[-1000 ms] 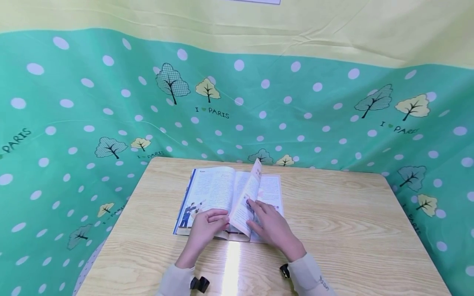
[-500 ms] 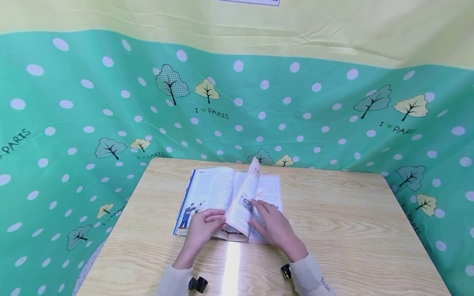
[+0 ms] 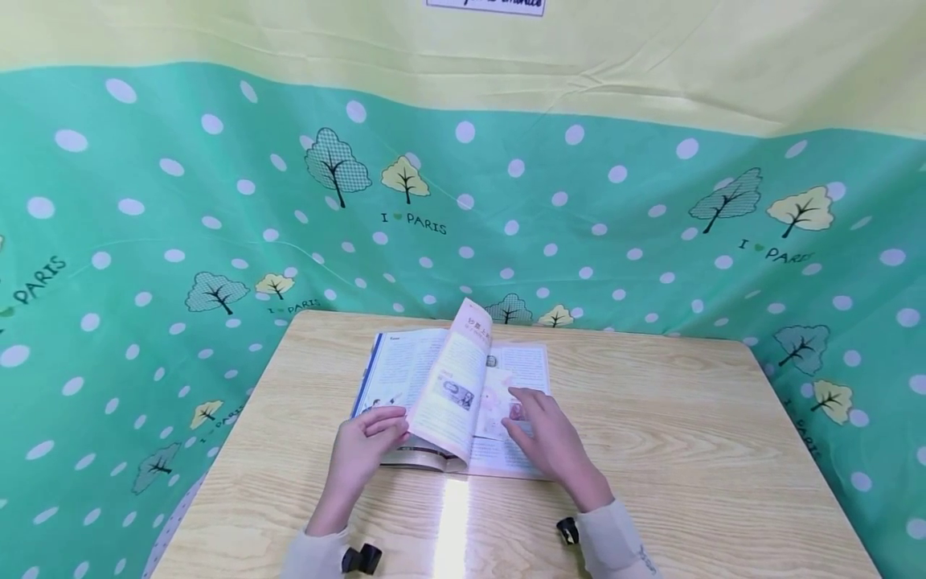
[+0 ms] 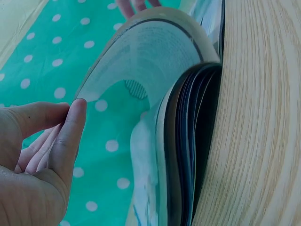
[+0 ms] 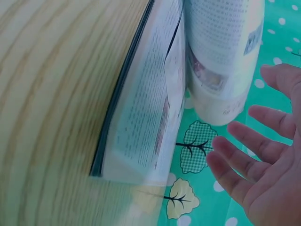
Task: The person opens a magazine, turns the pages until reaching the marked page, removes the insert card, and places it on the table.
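Observation:
An open magazine (image 3: 405, 358) with printed text and pictures lies on the table. My left hand (image 3: 358, 450) pinches the lower outer edge of a lifted page (image 3: 456, 386) between thumb and finger; the left wrist view shows this page (image 4: 141, 47) curving up from the thick page stack (image 4: 183, 136). A pale pinkish slip of paper (image 3: 492, 398) lies on the right-hand page (image 3: 531, 458), partly behind the lifted page. My right hand (image 3: 553, 442) is over the right-hand side, its fingers relaxed and spread, apart from the lifted page in the right wrist view (image 5: 263, 165).
The wooden table (image 3: 665, 450) extends to both sides of the magazine. Behind it hangs a green and yellow curtain (image 3: 521, 209) with white dots and trees. Black wrist straps (image 3: 362, 559) show at both sleeves.
My left hand has moved left, drawing the page over the left-hand side. More of the right-hand page and the pinkish slip now show. My right hand has come off the page and shifted slightly right.

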Motion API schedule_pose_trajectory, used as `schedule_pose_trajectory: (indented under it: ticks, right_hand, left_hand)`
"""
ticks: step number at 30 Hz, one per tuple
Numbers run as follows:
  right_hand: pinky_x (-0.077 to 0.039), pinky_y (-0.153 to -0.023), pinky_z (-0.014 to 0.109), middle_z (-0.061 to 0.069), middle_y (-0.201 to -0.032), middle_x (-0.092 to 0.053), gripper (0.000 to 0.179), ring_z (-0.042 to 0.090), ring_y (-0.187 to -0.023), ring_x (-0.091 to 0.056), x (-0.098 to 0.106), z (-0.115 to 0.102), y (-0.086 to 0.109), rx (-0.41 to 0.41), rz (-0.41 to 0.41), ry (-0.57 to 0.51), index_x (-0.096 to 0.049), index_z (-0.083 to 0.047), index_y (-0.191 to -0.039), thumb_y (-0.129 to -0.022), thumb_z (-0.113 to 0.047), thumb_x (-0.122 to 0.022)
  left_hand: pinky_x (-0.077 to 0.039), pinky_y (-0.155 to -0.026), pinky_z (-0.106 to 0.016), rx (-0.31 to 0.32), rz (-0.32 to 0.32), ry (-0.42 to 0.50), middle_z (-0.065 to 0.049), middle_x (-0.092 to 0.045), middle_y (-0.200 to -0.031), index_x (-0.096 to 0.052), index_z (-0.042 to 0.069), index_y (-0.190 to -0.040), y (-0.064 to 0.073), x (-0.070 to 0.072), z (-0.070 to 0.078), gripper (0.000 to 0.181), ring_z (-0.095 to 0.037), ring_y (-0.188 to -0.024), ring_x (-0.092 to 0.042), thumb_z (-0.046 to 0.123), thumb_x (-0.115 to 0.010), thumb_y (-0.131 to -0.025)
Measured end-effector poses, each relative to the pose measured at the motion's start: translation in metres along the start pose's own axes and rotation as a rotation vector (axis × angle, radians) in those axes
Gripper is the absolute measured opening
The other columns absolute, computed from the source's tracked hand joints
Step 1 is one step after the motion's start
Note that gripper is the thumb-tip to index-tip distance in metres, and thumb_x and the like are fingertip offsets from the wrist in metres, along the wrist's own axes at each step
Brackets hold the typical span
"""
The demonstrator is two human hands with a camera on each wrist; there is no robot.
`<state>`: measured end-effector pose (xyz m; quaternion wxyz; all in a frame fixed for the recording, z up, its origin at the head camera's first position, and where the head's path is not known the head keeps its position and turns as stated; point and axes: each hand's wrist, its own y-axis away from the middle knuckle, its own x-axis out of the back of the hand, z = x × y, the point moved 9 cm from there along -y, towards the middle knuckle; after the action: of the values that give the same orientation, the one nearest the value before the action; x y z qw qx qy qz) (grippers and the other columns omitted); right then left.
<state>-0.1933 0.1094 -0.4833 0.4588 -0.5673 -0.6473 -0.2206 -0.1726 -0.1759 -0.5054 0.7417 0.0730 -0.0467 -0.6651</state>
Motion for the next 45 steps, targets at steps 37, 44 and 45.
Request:
schedule_pose_trajectory:
  ticks: [37,44,45]
  right_hand:
    - [-0.062,-0.078,0.037,0.007,-0.088,-0.075,0.027,0.025,-0.083,-0.071,-0.032,0.051,-0.011,-0.461,0.017,-0.689,-0.064,0.001,-0.123,-0.103,-0.016,-0.057]
    - [-0.065,-0.064,0.036,0.012,-0.084,-0.074,0.026,0.026,-0.073,-0.071,-0.052,0.067,-0.01,-0.646,0.004,-0.864,-0.064,0.003,-0.116,-0.102,-0.018,-0.058]
    - [-0.065,-0.063,0.036,0.013,-0.083,-0.074,0.025,0.026,-0.073,-0.072,-0.054,0.068,-0.01,-0.663,0.003,-0.887,-0.064,0.003,-0.115,-0.101,-0.017,-0.058]
  left_hand:
    - [-0.062,-0.081,-0.028,0.113,0.206,-0.116,-0.018,-0.073,-0.105,-0.063,-0.011,-0.122,0.006,0.09,-0.04,0.035,-0.013,-0.084,-0.072,0.001,-0.072,-0.09]
    - [-0.062,-0.08,-0.026,0.131,0.215,-0.144,-0.018,-0.073,-0.105,-0.064,-0.009,-0.123,0.007,0.096,-0.044,0.038,-0.013,-0.086,-0.072,0.009,-0.075,-0.091]
    - [-0.062,-0.081,-0.026,0.137,0.219,-0.139,-0.018,-0.073,-0.105,-0.064,-0.009,-0.123,0.008,0.097,-0.045,0.039,-0.014,-0.086,-0.072,0.009,-0.075,-0.091]
